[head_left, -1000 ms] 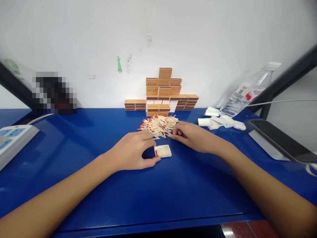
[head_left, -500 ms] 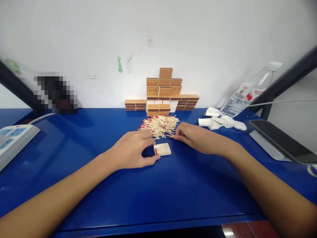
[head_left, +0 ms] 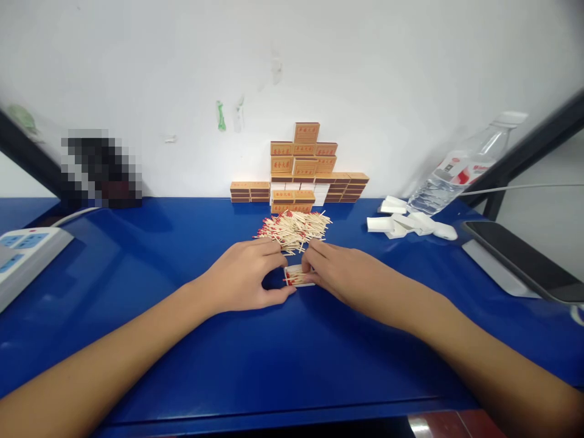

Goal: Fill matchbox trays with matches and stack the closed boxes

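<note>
A small white matchbox tray (head_left: 295, 268) lies on the blue table with several red-tipped matches inside. My left hand (head_left: 244, 275) holds the tray's left end between thumb and fingers. Over the tray's right end, my right hand (head_left: 349, 271) is closed in a pinch on matches (head_left: 296, 278), whose red heads point left; its fingers hide that part of the tray. Just behind both hands is a loose heap of matches (head_left: 294, 231), heads mostly toward the left and back.
Orange matchboxes (head_left: 305, 164) are stacked against the wall behind the heap. Empty white trays (head_left: 379, 224) lie at the right, near a leaning water bottle (head_left: 449, 173) and a phone (head_left: 524, 258) on a stand. A white power strip (head_left: 39, 258) sits at left.
My right hand has moved left from the edge of the heap to the tray, bringing matches with it. My left hand has stayed at the tray.
</note>
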Motion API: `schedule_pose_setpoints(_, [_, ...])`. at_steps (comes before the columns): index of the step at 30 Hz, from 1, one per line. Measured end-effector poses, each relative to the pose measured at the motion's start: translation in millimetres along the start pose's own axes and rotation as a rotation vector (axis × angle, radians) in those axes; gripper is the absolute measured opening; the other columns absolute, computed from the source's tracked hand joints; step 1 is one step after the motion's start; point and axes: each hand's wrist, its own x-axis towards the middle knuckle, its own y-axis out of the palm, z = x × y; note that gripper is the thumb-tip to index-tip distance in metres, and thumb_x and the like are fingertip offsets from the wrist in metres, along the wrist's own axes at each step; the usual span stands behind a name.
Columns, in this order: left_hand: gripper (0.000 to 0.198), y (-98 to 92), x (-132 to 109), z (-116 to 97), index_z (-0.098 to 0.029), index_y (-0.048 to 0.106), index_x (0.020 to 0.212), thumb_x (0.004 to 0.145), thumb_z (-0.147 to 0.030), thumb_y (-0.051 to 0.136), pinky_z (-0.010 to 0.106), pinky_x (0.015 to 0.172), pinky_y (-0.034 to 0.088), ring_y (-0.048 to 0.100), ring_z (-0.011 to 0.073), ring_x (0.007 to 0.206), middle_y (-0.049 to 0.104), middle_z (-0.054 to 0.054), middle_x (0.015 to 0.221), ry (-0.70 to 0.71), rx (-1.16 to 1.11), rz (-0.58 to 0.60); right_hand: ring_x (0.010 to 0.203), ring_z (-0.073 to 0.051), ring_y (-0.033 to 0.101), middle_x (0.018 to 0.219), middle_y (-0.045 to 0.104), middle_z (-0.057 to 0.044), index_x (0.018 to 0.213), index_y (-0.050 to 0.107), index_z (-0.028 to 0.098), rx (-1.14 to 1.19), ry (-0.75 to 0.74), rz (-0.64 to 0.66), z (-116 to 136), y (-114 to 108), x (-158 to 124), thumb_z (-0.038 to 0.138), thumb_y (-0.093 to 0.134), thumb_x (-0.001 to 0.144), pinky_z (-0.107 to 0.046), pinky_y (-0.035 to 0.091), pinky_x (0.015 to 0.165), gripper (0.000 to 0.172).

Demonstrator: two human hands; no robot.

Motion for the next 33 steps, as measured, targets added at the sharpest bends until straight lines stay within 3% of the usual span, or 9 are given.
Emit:
schedule_pose_setpoints(6, [0.029, -1.9, 1, 0, -0.017, 0.074, 0.091, 0.094, -0.045, 0.069, 0.033, 0.069, 0.05, 0.064, 0.0189, 0.078, 0.066, 0.003, 0.083, -0.031, 0.003, 0.019, 0.083, -0.021, 0.065, 0.105, 0.068, -0.008, 0.103, 0.062, 0.019, 0.122, 0.074, -0.094, -16, -12, -3, 0.034, 0.055, 0.107, -0.032, 0.045, 0.069, 0.017])
schedule_pose_setpoints(11, [0.036, -4.9, 2, 0, -0.016, 0.073, 0.105, 0.093, -0.05, 0.07, 0.034, 0.071, 0.051, 0.065, 0.0199, 0.081, 0.07, 0.004, 0.089, -0.036, -0.008, 0.02, 0.079, -0.019, 0.061, 0.092, 0.069, -0.004, 0.09, 0.063, 0.021, 0.242, 0.144, 0.037, -29, -21, -6, 0.04, 0.056, 0.106, -0.032, 0.04, 0.068, 0.025])
schedule_pose_setpoints(13, [0.037, -6.9, 2, -1, -0.016, 0.07, 0.11, 0.093, -0.049, 0.07, 0.034, 0.072, 0.051, 0.066, 0.0202, 0.083, 0.07, 0.004, 0.092, -0.032, -0.026, -0.003, 0.079, -0.019, 0.06, 0.093, 0.07, -0.003, 0.091, 0.063, 0.022, 0.285, 0.123, 0.069, -29, -19, -5, 0.037, 0.057, 0.105, -0.032, 0.04, 0.069, 0.022])
schedule_pose_setpoints(18, [0.013, -9.6, 2, -5, -0.018, 0.068, 0.094, 0.096, -0.028, 0.061, 0.032, 0.07, 0.047, 0.062, 0.0181, 0.08, 0.066, 0.003, 0.085, -0.002, -0.09, -0.025, 0.079, -0.018, 0.059, 0.093, 0.071, -0.003, 0.091, 0.064, 0.022, 0.341, 0.066, 0.052, -23, -14, -2, 0.027, 0.055, 0.104, -0.032, 0.041, 0.071, 0.017])
schedule_pose_setpoints(33, [0.009, -4.5, 1, -11, -0.019, 0.074, 0.09, 0.091, -0.017, 0.065, 0.029, 0.072, 0.048, 0.059, 0.0136, 0.079, 0.062, 0.001, 0.089, -0.112, -0.323, -0.009, 0.074, -0.016, 0.058, 0.086, 0.069, -0.002, 0.088, 0.064, 0.021, 0.373, 0.04, -0.055, -19, -14, 3, 0.025, 0.057, 0.102, -0.03, 0.038, 0.069, 0.017])
